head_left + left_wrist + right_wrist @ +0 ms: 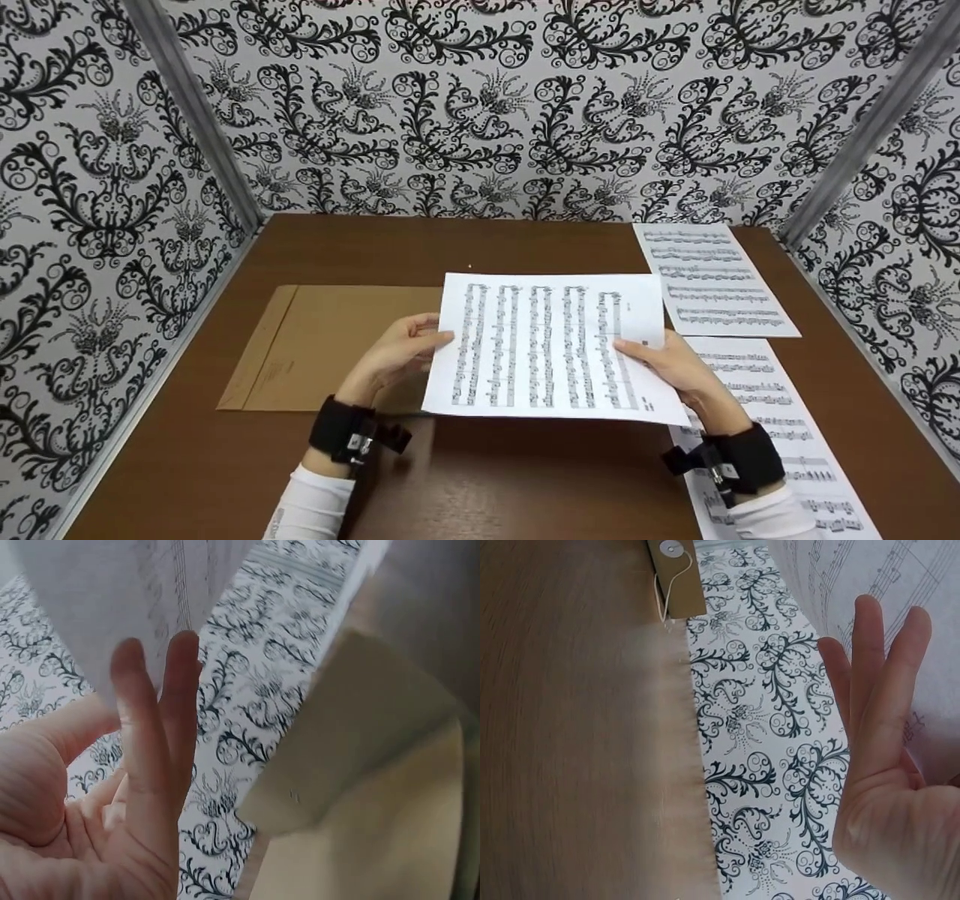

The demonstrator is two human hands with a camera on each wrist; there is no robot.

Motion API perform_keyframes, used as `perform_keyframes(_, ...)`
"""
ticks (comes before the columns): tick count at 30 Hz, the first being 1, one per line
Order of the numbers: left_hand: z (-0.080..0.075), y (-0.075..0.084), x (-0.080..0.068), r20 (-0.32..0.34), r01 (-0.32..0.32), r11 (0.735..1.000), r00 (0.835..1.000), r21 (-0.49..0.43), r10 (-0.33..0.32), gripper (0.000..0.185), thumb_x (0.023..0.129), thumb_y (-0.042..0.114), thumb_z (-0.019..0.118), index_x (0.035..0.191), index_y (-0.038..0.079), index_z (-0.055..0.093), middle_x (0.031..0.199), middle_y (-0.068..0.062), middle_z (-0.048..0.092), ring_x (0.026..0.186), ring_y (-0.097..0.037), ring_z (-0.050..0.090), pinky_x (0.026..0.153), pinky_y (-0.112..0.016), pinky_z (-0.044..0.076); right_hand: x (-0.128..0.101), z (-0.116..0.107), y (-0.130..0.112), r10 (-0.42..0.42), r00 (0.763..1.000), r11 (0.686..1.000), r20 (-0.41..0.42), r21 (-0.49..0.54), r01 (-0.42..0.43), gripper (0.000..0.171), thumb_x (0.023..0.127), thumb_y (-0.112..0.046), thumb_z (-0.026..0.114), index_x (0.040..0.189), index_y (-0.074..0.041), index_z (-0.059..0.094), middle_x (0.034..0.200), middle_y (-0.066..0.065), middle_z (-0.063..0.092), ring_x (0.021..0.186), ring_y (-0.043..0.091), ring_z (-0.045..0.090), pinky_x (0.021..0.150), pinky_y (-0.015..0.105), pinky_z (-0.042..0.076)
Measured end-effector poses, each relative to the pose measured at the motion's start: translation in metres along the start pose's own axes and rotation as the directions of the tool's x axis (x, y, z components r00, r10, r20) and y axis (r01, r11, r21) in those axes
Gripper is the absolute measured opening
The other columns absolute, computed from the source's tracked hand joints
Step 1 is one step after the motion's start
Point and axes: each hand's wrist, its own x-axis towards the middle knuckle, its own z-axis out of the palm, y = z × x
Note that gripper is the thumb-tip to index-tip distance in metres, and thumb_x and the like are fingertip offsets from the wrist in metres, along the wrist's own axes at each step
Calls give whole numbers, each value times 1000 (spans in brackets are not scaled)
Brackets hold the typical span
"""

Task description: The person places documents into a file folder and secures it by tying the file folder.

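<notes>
I hold a sheet of music [547, 345] in landscape just above the brown table [525, 480]. My left hand [424, 339] pinches its left edge, thumb on top and fingers beneath. At the right edge my right hand [646, 354] pinches it the same way. The left wrist view shows straight fingers [150, 757] under the sheet [127, 592]. In the right wrist view the fingers [885, 712] lie flat against the underside of the sheet [900, 577].
A brown envelope [330, 345] lies flat on the table left of the sheet, its string clasp [676, 570] visible. Two more music sheets lie at the right, one at the back [712, 281] and one nearer [780, 435]. Patterned walls enclose three sides.
</notes>
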Motion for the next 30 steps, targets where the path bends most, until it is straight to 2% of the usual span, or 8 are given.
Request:
perform_keyframes(3, -6, 1, -4, -49, 42, 999, 998, 30, -40, 55, 101, 14, 62, 146, -9, 43, 101, 2, 77, 83, -10, 75, 71, -25, 62, -1, 1, -1, 19, 999, 1000, -33, -8, -20, 27, 102, -23, 63, 124, -6, 64, 91, -2, 80, 74, 16, 78, 64, 31, 64)
perform_keyframes(8, -12, 7, -8, -108, 87, 987, 992, 138, -72, 54, 98, 15, 66, 142, -10, 50, 101, -1, 76, 79, -11, 74, 68, -24, 62, 1, 4, -4, 40, 997, 998, -63, -56, -43, 40, 101, -26, 65, 129, 2, 60, 90, -2, 79, 73, 17, 78, 64, 33, 64)
perform_keyframes(13, -13, 10, -4, -176, 126, 960, 981, 249, -83, 48, 94, 9, 71, 136, -10, 57, 103, -9, 76, 72, -13, 70, 65, -26, 61, 10, 8, -9, 47, 995, 992, -83, -113, -57, 45, 101, -26, 65, 132, 6, 57, 88, -4, 78, 71, 15, 78, 64, 32, 64)
perform_keyframes(18, -13, 10, 3, -237, 144, 925, 970, 353, -60, 42, 92, 6, 71, 130, -10, 61, 102, -15, 74, 68, -14, 67, 64, -28, 62, 20, 10, -14, 66, 993, 988, -94, -134, -78, 48, 100, -26, 67, 133, 7, 56, 87, -4, 78, 70, 14, 77, 63, 31, 64)
perform_keyframes(25, -14, 7, 12, -259, 149, 898, 965, 413, -41, 36, 91, 4, 71, 123, -11, 64, 102, -21, 75, 62, -12, 65, 59, -26, 60, 33, 10, -17, 61, 996, 983, -62, -167, -71, 53, 101, -27, 64, 139, 8, 52, 90, -4, 77, 72, 13, 78, 66, 30, 64)
perform_keyframes(30, -14, 5, 17, -269, 172, 870, 962, 462, -47, 33, 92, 5, 71, 121, -10, 64, 95, -16, 73, 58, -12, 63, 56, -26, 59, 40, 11, -19, 77, 995, 984, -59, -159, -85, 53, 101, -25, 65, 139, 10, 51, 88, -4, 77, 72, 12, 77, 66, 29, 63)
